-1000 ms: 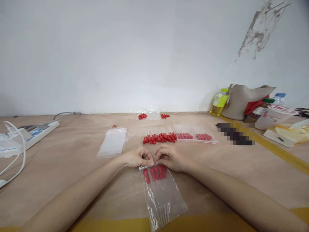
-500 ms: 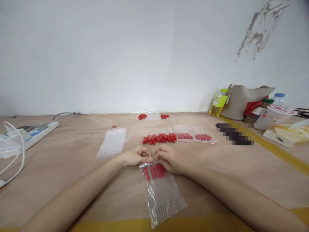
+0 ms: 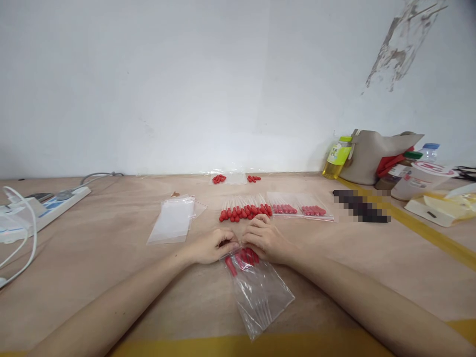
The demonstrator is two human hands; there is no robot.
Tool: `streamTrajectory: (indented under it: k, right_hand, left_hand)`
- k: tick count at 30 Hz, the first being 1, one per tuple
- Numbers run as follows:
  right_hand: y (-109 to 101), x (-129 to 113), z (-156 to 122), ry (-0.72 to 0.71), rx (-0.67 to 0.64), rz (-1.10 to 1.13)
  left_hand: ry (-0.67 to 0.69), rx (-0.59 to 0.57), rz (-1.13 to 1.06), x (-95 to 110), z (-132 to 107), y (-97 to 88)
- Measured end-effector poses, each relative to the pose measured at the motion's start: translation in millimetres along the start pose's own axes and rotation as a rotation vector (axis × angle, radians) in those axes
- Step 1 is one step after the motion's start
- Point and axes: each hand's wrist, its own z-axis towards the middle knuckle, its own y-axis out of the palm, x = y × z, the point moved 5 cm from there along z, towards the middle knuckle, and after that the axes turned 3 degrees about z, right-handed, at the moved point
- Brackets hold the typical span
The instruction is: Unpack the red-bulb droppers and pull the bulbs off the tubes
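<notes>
a yellow band (image 3: 167, 348) is running along the near edge of the tabletop (image 3: 111, 233). just beyond it, a transparent bag (image 3: 262, 292) is lying between the person's forearms, its lower corner pointing toward the wearer. inside, several red-headed sticks (image 3: 230, 266) are resting, their heads up by the bag's top edge and their pale shafts trailing toward the near corner. the left hand (image 3: 211, 246) is pinching the left end of that top edge between thumb and bent fingers. the right hand (image 3: 269, 240) is gripping the edge farther right, fingers curling over it and covering part of the red heads; its thumb is mostly hiding.

farther off, a stack of flat bags (image 3: 173, 223) is lying beyond the left hand. a row of loose sticks (image 3: 245, 213) is spreading just past both hands, red heads facing the wearer, and two filled bags (image 3: 314, 210) are sitting to its right. a power strip (image 3: 67, 201) is lying far to the left; a pixelated dark object (image 3: 360, 206) is resting to the right.

near the wall (image 3: 167, 84), two small red clusters (image 3: 219, 179) are lying, and a bottle of yellow liquid (image 3: 336, 158) is leaning beside a grey-brown container (image 3: 366, 158).
</notes>
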Motion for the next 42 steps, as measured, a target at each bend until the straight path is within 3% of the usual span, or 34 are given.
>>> streamTrajectory:
  k: [4, 12, 21, 29, 32, 36, 42]
  right_hand:
    - [-0.2, -0.4, 1.0, 0.021, -0.011, 0.003]
    - [8.3, -4.4, -1.6, -0.022, -0.020, -0.031]
    - [8.4, -5.4, -3.8, 0.003, -0.030, 0.137]
    - [-5.4, 6.1, 2.0, 0.258, -0.110, 0.469]
    - [-9.7, 8.8, 5.0, 0.292, -0.173, 0.589]
    - [-20.1, 17.0, -3.5, 0.400, -0.178, 0.530]
    - [-20.9, 23.4, -34.5, 0.568, -0.410, 0.405]
  left_hand:
    - [-0.036, 0.076, -0.050, -6.6, 1.4, 4.8]
    - [-0.142, 0.092, -0.273, -10.9, 4.4, 10.9]
    - [-0.243, 0.159, -0.181, -16.7, 4.2, 11.4]
    - [-0.214, 0.198, -0.238, -19.3, -4.0, 1.6]
    - [-0.209, 0.158, -0.210, -19.0, -7.1, 1.7]
    - [-0.263, 0.183, -0.143, -23.8, -12.7, 6.8]
    - [-0.313, 0.362, 0.036, -19.7, -25.7, 9.0]
